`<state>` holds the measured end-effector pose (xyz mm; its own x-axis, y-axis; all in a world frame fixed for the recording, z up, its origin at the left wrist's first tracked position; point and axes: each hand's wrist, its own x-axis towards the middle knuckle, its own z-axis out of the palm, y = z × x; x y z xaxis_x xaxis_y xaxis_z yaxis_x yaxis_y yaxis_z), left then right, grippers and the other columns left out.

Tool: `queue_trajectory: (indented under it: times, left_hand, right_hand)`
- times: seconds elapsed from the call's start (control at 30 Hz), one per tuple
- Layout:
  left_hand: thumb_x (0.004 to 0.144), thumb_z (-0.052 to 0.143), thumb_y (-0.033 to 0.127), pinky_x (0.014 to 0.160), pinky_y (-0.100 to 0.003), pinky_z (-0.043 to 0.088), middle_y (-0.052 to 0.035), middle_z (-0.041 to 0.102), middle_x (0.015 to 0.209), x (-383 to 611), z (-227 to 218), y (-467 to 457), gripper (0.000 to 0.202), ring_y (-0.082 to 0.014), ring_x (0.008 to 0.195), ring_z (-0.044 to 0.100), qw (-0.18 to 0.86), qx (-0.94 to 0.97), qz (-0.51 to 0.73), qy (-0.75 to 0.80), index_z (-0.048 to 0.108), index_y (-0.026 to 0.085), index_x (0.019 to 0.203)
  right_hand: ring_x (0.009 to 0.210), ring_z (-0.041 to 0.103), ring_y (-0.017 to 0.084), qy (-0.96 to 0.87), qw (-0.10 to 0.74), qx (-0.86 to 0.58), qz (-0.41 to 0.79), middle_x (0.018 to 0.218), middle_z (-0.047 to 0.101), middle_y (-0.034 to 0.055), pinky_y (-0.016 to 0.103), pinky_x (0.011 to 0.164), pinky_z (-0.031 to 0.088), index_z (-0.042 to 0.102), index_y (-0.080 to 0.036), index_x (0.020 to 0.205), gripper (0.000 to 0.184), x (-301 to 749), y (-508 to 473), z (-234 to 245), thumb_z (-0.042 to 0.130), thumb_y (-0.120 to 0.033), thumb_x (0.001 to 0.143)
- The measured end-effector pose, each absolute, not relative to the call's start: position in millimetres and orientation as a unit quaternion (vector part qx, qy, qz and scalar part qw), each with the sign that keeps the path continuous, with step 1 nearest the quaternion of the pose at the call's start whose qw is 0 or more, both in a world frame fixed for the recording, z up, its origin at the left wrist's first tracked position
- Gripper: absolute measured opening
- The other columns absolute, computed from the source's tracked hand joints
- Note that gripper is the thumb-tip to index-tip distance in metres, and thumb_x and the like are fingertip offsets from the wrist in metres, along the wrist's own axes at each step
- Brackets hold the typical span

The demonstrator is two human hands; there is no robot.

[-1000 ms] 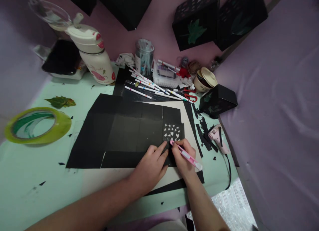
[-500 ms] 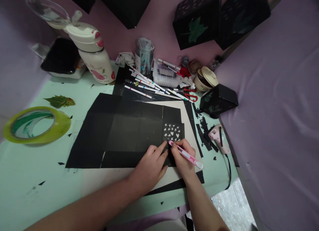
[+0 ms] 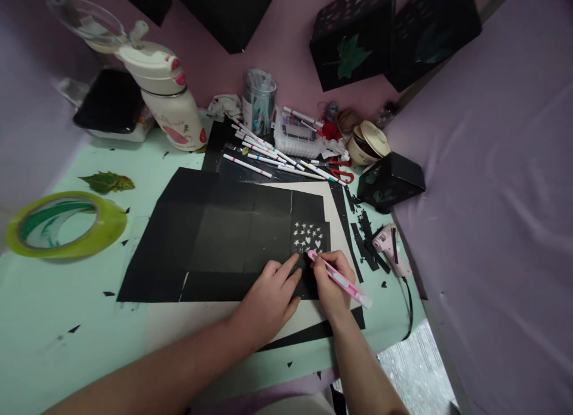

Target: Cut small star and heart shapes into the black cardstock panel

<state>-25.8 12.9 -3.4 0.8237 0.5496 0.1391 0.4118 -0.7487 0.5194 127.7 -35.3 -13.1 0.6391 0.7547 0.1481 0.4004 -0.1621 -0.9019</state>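
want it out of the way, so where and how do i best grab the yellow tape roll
The yellow tape roll is probably best pinched across the right side of its band, from above and the right: it lies flat, its wide hole open upward, and that side is nearest the left hand.

The black sheet [image 3: 224, 236] looks like matt paper, the pink tool [image 3: 340, 278] smooth plastic, the tape roll [image 3: 110, 224] glossy.

Head cam: close in over the near side of the table [image 3: 40, 301], facing forward and down; pink wall [image 3: 289, 51] up top, floor [image 3: 418, 367] lower right.
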Motion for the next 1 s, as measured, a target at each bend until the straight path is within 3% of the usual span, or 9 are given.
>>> queue_trajectory:
  times: [0.17,0.43,0.63,1.0]
  left_hand:
    - [0.088,0.055,0.021,0.089,-0.043,0.047,-0.0162,0.051,0.138,-25.6,-4.5,12.7,0.034,-0.0258,0.103,0.052,0.237,0.925,0.150,0.256,0.056,0.012,0.121]
    - [0.083,0.063,0.019,0.090,-0.040,0.047,-0.0169,0.051,0.137,-25.1,0.2,14.2,0.039,-0.0261,0.102,0.051,0.221,0.934,0.130,0.251,0.058,0.008,0.120]
    - [0.085,0.061,0.021,0.090,-0.041,0.048,-0.0162,0.048,0.140,-25.3,2.0,14.5,0.041,-0.0259,0.102,0.050,0.231,0.932,0.110,0.257,0.056,0.008,0.123]
    - [0.087,0.059,0.022,0.095,-0.041,0.047,-0.0158,0.044,0.143,-25.9,2.4,13.7,0.043,-0.0264,0.106,0.050,0.248,0.927,0.095,0.265,0.054,0.009,0.127]
  right_hand:
    - [0.067,0.062,0.015,-0.451,0.491,-0.706,0.238,0.080,0.066,0.0011,0.025,0.059,0.051,0.063,-0.020,0.092,0.012,144.3,-33.5,0.9,0.065,-0.025,0.082]
    - [0.066,0.060,0.015,-0.503,0.460,-0.663,0.310,0.077,0.067,0.0013,0.025,0.057,0.046,0.068,-0.020,0.090,0.011,166.3,-24.0,0.9,0.066,-0.028,0.082]
    - [0.052,0.053,0.013,-0.509,0.456,-0.674,0.281,0.059,0.061,-0.0021,0.025,0.051,0.040,0.065,-0.019,0.070,0.015,159.7,-29.4,-5.8,0.060,-0.023,0.084]
    - [0.054,0.058,0.013,-0.533,0.427,-0.678,0.272,0.063,0.065,-0.0006,0.024,0.051,0.042,0.066,-0.018,0.075,0.013,159.2,-29.6,-6.3,0.060,-0.024,0.084]
